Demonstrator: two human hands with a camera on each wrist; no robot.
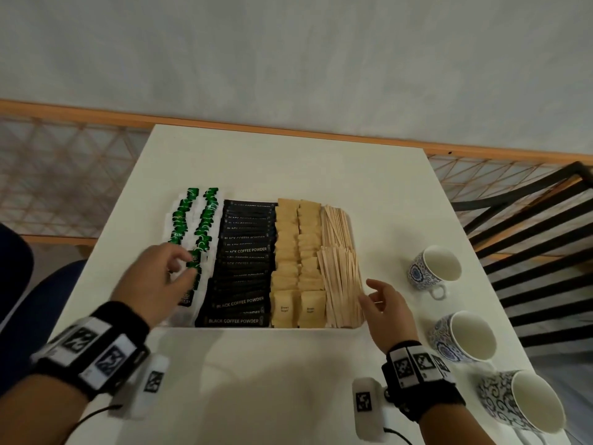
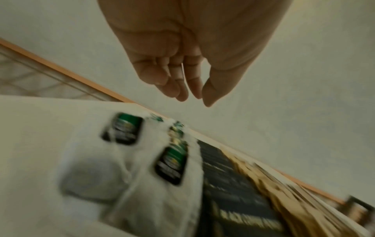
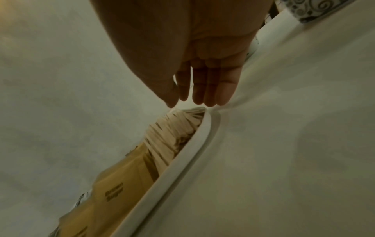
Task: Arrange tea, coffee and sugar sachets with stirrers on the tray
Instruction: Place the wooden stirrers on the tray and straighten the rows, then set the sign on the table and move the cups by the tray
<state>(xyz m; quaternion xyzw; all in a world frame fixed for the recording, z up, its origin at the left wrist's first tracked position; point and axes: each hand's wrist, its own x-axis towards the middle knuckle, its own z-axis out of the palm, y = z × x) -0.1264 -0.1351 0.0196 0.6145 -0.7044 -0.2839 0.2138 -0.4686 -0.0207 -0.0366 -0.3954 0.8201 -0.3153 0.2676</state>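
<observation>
I look down on a white table (image 1: 288,162) with a shallow white tray (image 3: 182,162) at its centre. The tray holds columns side by side: from the left, green-labelled tea sachets (image 1: 205,220), black coffee sachets (image 1: 244,268), brown sugar sachets (image 1: 298,252), and wooden stirrers (image 1: 340,268) along the right edge.

My left hand (image 1: 154,281) reaches forward from the lower left, wrist raised, and hovers over the near end of the tea column. Its fingers (image 2: 176,83) are loosely bent and bunched near the thumb; in the left wrist view they hold nothing and sit clear of the sachets below.

My right hand (image 1: 385,303) lies just beside the tray's right rim, near the closest stirrers. Its fingers (image 3: 211,86) are straight, close together and relaxed, pointing forward along the rim, grasping nothing.

Three patterned blue-and-white cups (image 1: 433,268) stand in a line on the table to the right of that hand, well apart from the tray.
</observation>
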